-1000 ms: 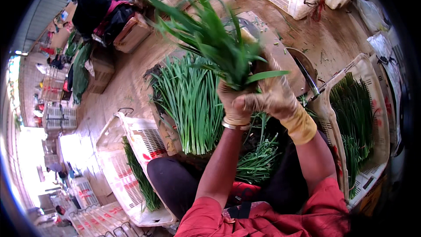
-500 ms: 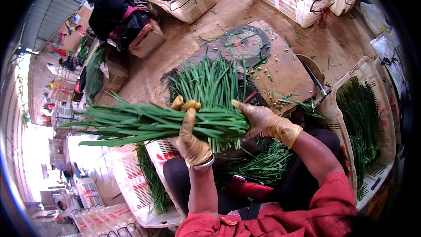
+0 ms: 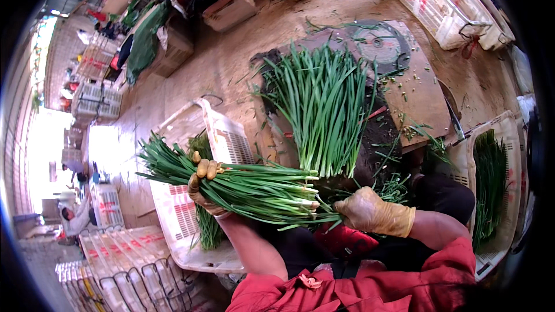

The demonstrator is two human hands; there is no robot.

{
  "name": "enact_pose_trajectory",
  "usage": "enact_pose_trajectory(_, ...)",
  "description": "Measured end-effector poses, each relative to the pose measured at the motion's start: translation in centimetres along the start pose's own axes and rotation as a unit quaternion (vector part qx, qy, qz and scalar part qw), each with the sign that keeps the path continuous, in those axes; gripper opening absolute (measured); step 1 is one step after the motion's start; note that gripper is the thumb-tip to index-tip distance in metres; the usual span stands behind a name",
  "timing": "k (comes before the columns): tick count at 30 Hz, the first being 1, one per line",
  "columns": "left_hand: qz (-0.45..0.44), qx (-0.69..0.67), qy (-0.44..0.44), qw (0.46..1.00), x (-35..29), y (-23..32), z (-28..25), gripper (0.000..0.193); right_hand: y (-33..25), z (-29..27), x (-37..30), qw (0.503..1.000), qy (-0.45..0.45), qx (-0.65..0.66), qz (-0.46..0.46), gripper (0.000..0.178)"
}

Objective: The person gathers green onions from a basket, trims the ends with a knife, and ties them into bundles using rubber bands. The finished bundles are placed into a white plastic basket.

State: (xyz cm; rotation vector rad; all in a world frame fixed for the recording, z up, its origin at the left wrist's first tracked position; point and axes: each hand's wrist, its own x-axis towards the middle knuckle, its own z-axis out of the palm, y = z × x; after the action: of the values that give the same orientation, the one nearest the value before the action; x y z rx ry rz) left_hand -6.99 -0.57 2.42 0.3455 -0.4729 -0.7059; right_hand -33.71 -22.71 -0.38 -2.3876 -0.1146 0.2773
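A thick bunch of garlic chives (image 3: 260, 188) lies sideways across my lap, green tips to the left and pale cut ends to the right. My left hand (image 3: 206, 169), in a tan glove, is wrapped round its leafy part. At the pale end, my gloved right hand (image 3: 373, 212) is closed, with a few stray chive leaves running into its fingers. Beyond the bunch, a fanned pile of chives (image 3: 324, 104) rests on dark cloth (image 3: 378, 133) over a low board (image 3: 425, 84), pale ends toward me. Loose chives (image 3: 393, 190) are heaped beside my right hand.
Left of me, a white plastic crate (image 3: 231, 138) holds some chives; another crate (image 3: 462, 164) of chives stands at my right. A round dark disc (image 3: 378, 43) sits on the board's far end. Crates (image 3: 433, 8) stand at far right. People are in the left background.
The held bunch has come nearer and lower, uncovering the pile on the board. My right hand has moved from the bunch's end to just beside it, and my view has shifted left.
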Motion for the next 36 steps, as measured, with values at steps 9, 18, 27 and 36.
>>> enact_pose_trajectory(9,0.078,-0.143,-0.263,0.951,-1.8,4.5,-8.0,0.021,6.3,6.8,-5.1,0.946,-0.193,-0.167,0.198,0.030)
enact_pose_trajectory(18,0.000,-0.104,-0.458,0.883,3.5,0.6,-4.4,0.026,-3.8,-1.2,5.1,0.973,0.187,0.125,-0.057,0.091)
enact_pose_trajectory(27,0.074,-0.143,-0.367,0.916,1.5,0.1,-3.9,0.022,-5.3,4.2,8.8,0.777,0.148,0.609,0.067,0.027)
enact_pose_trajectory(36,0.013,-0.162,-0.362,0.918,2.0,0.0,-4.7,0.037,-4.1,4.5,4.3,0.955,0.236,0.177,-0.017,0.018)
